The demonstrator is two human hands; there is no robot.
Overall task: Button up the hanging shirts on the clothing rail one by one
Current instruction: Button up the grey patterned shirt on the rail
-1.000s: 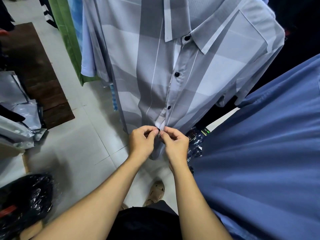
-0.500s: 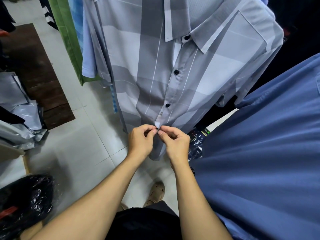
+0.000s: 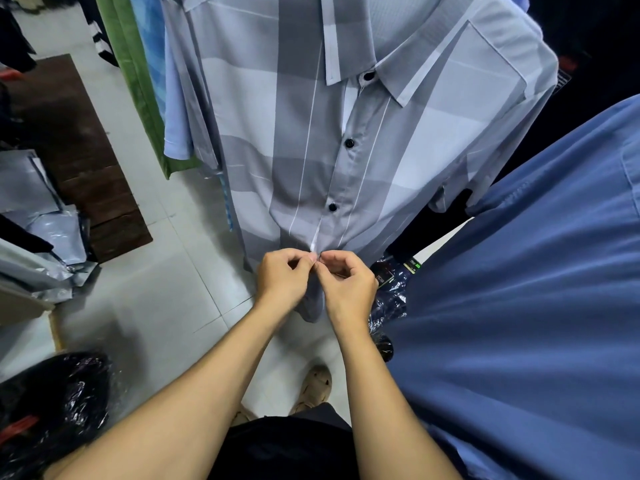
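Smooth cloth shirt (image 3: pixel 311 133); glossy black buttons (image 3: pixel 349 143); crinkly glossy plastic bag (image 3: pixel 59 393).

- A clothing shop or its stockroom; garments hang packed side by side: a grey checked shirt (image 3: pixel 346 133), a blue shirt (image 3: pixel 519 306), a pale blue shirt (image 3: pixel 175 133), a green garment (image 3: pixel 138 81)
- Grey plastic mailing bags (image 3: pixel 38 209) lie stacked at the left; a glossy black film-wrapped bundle (image 3: pixel 59 393) sits on the pale tiled floor (image 3: pixel 156 289)
- A film-wrapped labelled packet (image 3: pixel 394 278) lies beneath the shirts
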